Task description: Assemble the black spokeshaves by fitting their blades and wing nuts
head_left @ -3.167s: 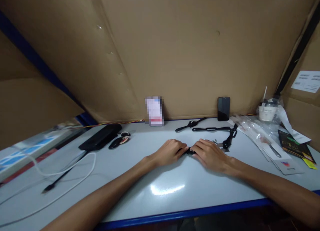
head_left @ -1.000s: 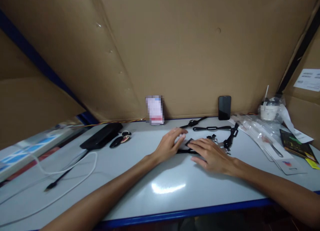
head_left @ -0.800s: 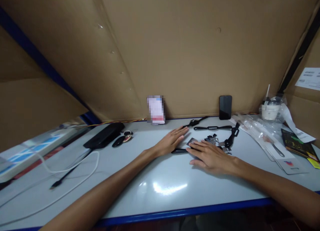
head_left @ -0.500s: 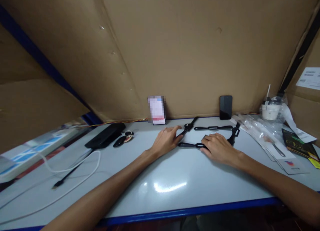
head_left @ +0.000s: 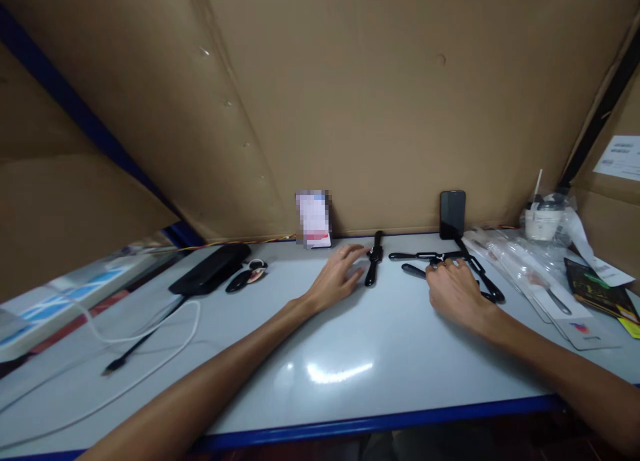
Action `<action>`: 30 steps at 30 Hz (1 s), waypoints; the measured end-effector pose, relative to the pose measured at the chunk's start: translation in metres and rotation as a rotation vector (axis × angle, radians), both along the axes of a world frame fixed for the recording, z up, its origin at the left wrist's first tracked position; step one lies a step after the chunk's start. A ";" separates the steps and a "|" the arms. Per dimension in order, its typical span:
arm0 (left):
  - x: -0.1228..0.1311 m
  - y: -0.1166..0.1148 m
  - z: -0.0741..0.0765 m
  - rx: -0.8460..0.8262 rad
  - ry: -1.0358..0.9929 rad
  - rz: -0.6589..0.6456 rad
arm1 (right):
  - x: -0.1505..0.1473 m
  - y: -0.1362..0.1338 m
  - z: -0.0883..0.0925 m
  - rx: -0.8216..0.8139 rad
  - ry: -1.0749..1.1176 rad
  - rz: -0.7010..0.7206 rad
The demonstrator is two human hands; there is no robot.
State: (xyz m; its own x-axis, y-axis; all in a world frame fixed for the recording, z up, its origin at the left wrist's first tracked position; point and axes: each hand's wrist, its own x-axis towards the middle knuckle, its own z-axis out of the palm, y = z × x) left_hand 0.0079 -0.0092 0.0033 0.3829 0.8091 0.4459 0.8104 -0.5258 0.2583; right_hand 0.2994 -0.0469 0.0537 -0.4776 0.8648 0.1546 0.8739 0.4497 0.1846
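My left hand (head_left: 339,276) lies flat on the grey table (head_left: 320,328), fingers stretched, its fingertips touching a black wristwatch (head_left: 374,256) that lies pointing away from me. My right hand (head_left: 453,288) rests palm down further right with fingers loosely spread over a bunch of black watch straps (head_left: 420,256) and a small set of keys. One strap (head_left: 485,280) runs out to the right of that hand. What lies under the palm is hidden.
Cardboard walls close the back and sides. A blurred card (head_left: 313,219) and a black phone (head_left: 453,214) lean on the back wall. A black case (head_left: 210,269), key fob (head_left: 245,278) and cables (head_left: 145,334) lie left. Plastic packets (head_left: 525,274) and a white cup (head_left: 540,222) sit right.
Both hands parted from the middle and slid away from me. The left turned the watch to point away; the right pushed the straps and keys back and right.
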 end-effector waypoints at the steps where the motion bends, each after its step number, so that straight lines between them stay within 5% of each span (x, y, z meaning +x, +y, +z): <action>1: 0.002 -0.002 0.002 -0.008 0.013 -0.052 | 0.001 0.001 0.000 0.005 0.000 -0.015; 7: 0.019 -0.023 0.014 -0.048 0.026 -0.268 | -0.002 0.008 -0.004 0.023 0.148 0.054; 15: 0.017 -0.028 0.023 -0.005 -0.062 -0.258 | -0.018 -0.015 -0.019 -0.082 0.384 0.380; 23: 0.021 -0.030 0.022 -0.152 0.145 -0.302 | -0.010 0.001 -0.026 -0.146 0.376 0.239; 30: 0.027 -0.040 0.024 -0.219 0.187 -0.336 | -0.012 -0.002 -0.027 0.031 0.545 0.330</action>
State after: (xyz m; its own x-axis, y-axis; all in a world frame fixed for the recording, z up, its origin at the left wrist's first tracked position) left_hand 0.0349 -0.0488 0.0278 0.6984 0.6938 0.1757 0.6472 -0.7171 0.2587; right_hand 0.2877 -0.0489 0.0268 -0.5637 0.6770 0.4732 0.6629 0.7126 -0.2298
